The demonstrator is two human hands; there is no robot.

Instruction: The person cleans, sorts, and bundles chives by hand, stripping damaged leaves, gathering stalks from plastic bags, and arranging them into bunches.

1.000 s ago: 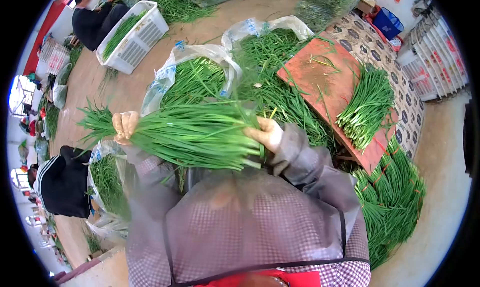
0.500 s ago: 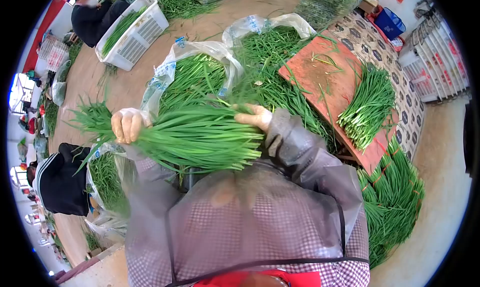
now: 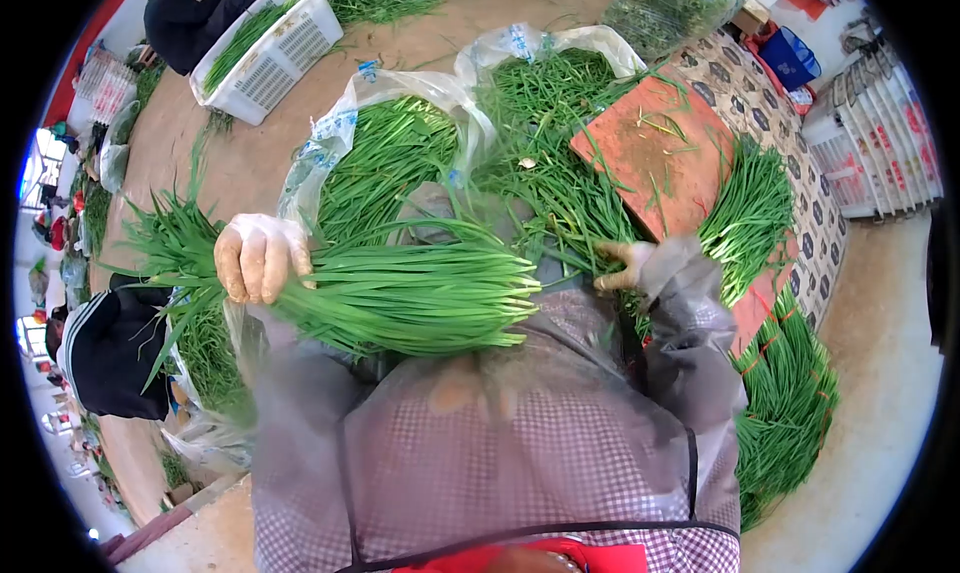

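My left hand (image 3: 262,257), in a pale, soiled glove, is closed around a thick bunch of garlic chives (image 3: 420,293) near its leafy end. The bunch lies sideways before my chest, cut ends to the right and leaf tips fanning out left. My right hand (image 3: 628,265), also gloved, is apart from the bunch, over the edge of the loose chives (image 3: 560,188) beside the reddish board (image 3: 650,138). Its fingers are stretched to the left with a gap between them, and I make out nothing held there.
An open plastic bag (image 3: 340,123) of chives stands ahead. Another bunch (image 3: 750,208) lies on the board's right side, with tied bundles (image 3: 790,403) below. A white crate (image 3: 275,58) stands far left near a seated person (image 3: 185,28); another person (image 3: 120,353) is at left.
My right hand has left the bunch's cut ends and moved right and slightly down toward the loose chives. My left hand still holds the bunch, now a little lower and flatter.
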